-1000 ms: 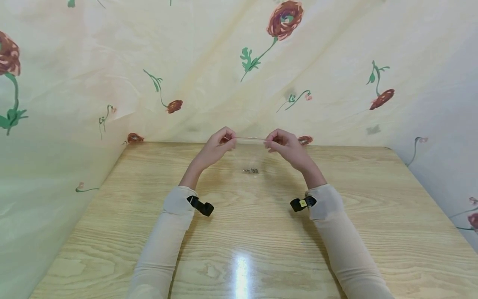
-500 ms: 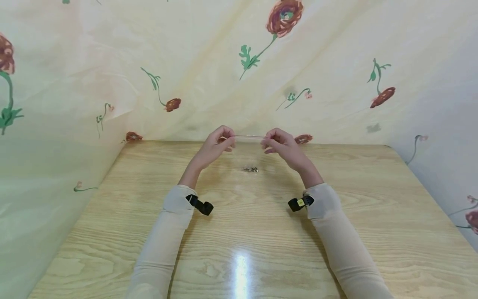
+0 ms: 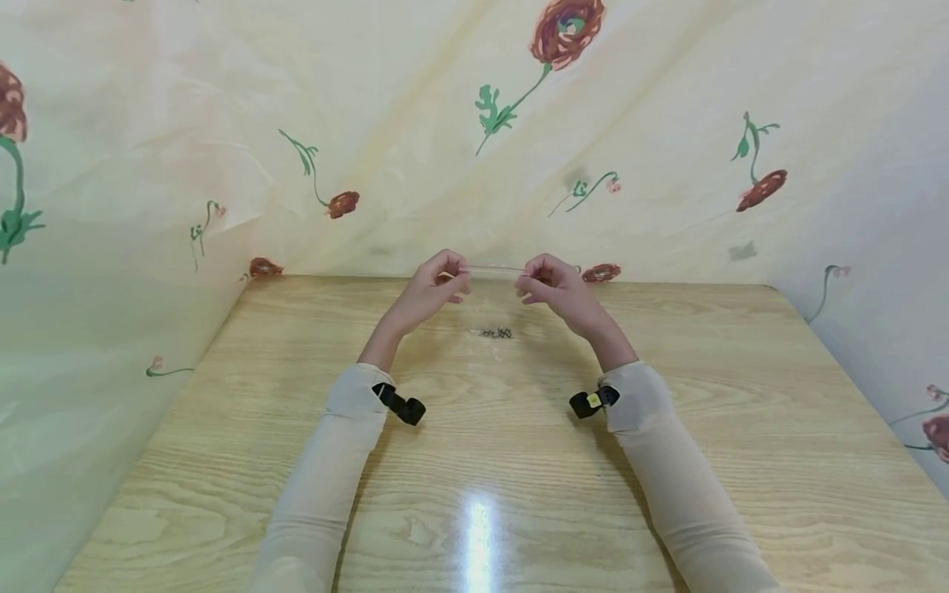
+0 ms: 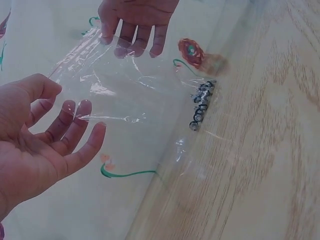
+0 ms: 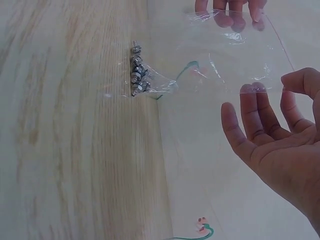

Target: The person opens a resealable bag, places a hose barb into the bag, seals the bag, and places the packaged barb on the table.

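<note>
A clear zip bag [image 4: 105, 90] hangs between both hands, its top edge marked by a thin reddish line. Several small metal screws with dark rings [image 4: 201, 105] lie in a row along the bag's bottom. My left hand [image 3: 430, 288] pinches one top corner between thumb and index finger. At the opposite corner, my right hand [image 3: 559, 290] does the same. In both wrist views the other fingers are loosely bent behind or beside the film. From the head view the bag is almost invisible, apart from its top line and the dark cluster of screws.
A wood-grain table [image 3: 474, 445] lies below the hands, with a bright light reflection near its front. Floral sheeting [image 3: 415, 148] rises behind the table's back edge and along its sides. Black wrist cameras [image 3: 404, 405] are strapped over the pale sleeves.
The screws at the bag's bottom have shifted slightly and spread leftward in the head view. Both hands keep their pinch at the bag's top, almost still.
</note>
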`<state>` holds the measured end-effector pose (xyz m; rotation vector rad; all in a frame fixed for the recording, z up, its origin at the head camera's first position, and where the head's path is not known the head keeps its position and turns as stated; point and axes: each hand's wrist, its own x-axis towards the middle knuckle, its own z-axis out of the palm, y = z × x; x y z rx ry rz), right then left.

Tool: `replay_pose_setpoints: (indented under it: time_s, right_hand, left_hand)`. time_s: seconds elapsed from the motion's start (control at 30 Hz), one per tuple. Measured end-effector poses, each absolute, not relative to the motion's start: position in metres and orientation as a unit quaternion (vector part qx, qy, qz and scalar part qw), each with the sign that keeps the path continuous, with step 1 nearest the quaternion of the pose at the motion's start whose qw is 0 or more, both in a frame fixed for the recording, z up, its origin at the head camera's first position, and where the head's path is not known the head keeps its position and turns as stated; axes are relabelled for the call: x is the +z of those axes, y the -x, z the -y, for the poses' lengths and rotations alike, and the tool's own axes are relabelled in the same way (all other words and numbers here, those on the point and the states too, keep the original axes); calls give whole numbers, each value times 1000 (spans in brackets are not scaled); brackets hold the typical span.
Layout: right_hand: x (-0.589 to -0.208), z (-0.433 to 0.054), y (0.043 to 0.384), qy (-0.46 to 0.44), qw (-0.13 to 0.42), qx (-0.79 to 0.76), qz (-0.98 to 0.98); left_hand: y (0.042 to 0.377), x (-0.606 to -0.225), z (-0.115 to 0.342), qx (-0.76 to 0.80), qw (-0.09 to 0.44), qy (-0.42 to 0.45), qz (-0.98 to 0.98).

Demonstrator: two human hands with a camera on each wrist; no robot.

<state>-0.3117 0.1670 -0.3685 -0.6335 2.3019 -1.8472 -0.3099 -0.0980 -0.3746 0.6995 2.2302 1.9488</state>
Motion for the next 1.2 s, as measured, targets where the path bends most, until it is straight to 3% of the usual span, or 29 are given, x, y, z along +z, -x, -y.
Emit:
replay_pose_setpoints:
  time_s: [0.37, 1.2]
  right_hand:
    - [-368, -165, 311, 203, 78, -622, -752]
    - [-368, -173, 298, 194, 126, -637, -735]
  left_hand:
    - [309, -371, 96, 635, 57, -224, -737]
    - [300, -364, 92, 641, 137, -230, -719]
